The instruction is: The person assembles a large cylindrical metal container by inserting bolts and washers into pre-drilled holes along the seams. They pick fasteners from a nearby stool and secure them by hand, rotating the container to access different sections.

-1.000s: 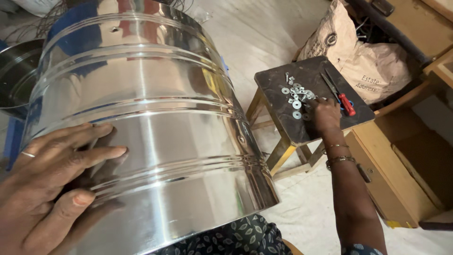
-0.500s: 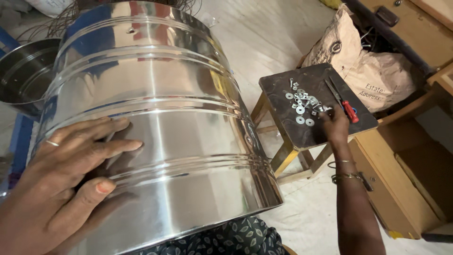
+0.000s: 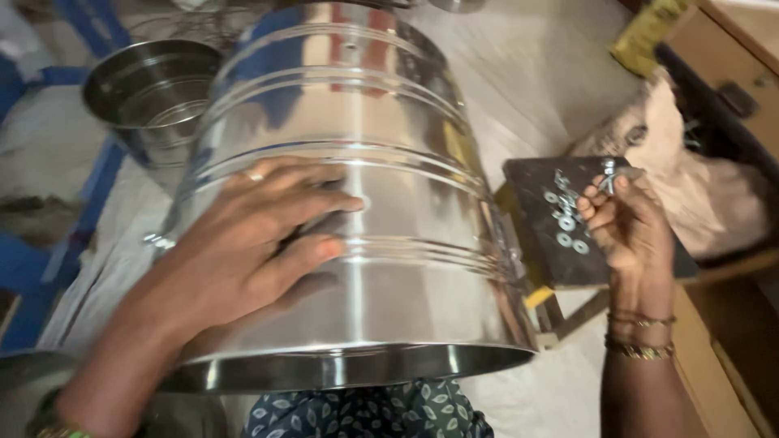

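We're bracing the large ribbed stainless steel drum [image 3: 357, 203] on our lap, left hand [image 3: 243, 243] lying flat, fingers spread. Right hand [image 3: 625, 227] fingers are pinching a small metal fastener [image 3: 610, 172] above the dark stool top [image 3: 544, 243]; we're keeping the drum steady.

Two bare hands are in view: the left hand [image 3: 251, 235] lies flat on metal, and the right hand [image 3: 629, 223] is curled around small hardware. One large shiny steel drum [image 3: 381, 162] fills the centre. One smaller steel pot [image 3: 150, 93] stands far left. One dark-topped wooden stool [image 3: 535, 235] sits to the right, holding several small metal washers [image 3: 568, 227]; blur prevents an exact count. One pale cloth sack [image 3: 698, 186] lies right of the stool. One ring [image 3: 255, 175] is on the left hand.
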